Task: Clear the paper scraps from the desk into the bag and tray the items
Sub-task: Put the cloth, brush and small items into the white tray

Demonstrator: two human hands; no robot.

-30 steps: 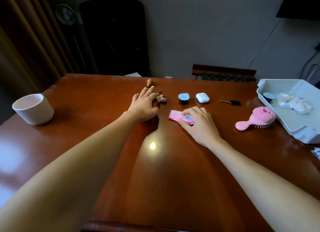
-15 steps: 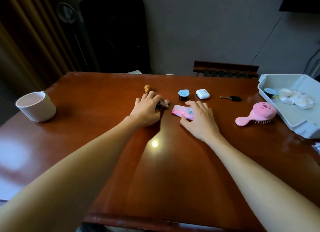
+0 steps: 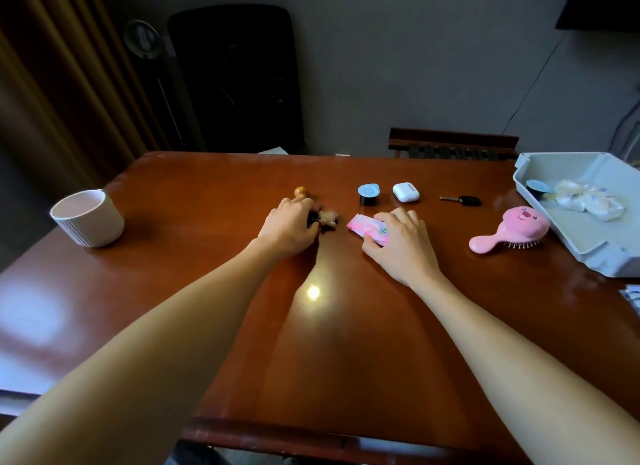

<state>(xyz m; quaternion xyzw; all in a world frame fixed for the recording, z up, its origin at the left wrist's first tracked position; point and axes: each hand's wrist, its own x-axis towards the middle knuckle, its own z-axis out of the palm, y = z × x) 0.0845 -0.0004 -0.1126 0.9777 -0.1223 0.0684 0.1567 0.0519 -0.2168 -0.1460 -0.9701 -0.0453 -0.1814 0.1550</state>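
My left hand (image 3: 290, 227) curls its fingers round a small keychain charm (image 3: 325, 217) with a pale figure on it, at the middle of the brown desk (image 3: 194, 263). My right hand (image 3: 401, 244) pinches a pink tissue packet (image 3: 369, 227) that lies on the desk just right of the charm. A small orange-brown ball (image 3: 300, 191) sits behind my left hand. Further back stand a blue-lidded black cup (image 3: 368, 194), a white earbud case (image 3: 406, 191) and a black key (image 3: 462, 199). A pink pig hairbrush (image 3: 510, 230) lies beside the grey tray (image 3: 588, 242).
The grey tray at the right edge holds a blue-lidded cup (image 3: 536, 188) and crumpled white wrapping (image 3: 588, 201). A white ribbed cup (image 3: 88, 217) stands at the far left. A dark chair (image 3: 235, 80) and a wooden chair back (image 3: 453, 142) stand behind the desk.
My left hand has curled its fingers down onto the keychain charm. My right hand has stayed on the pink packet and closed its grip on it.
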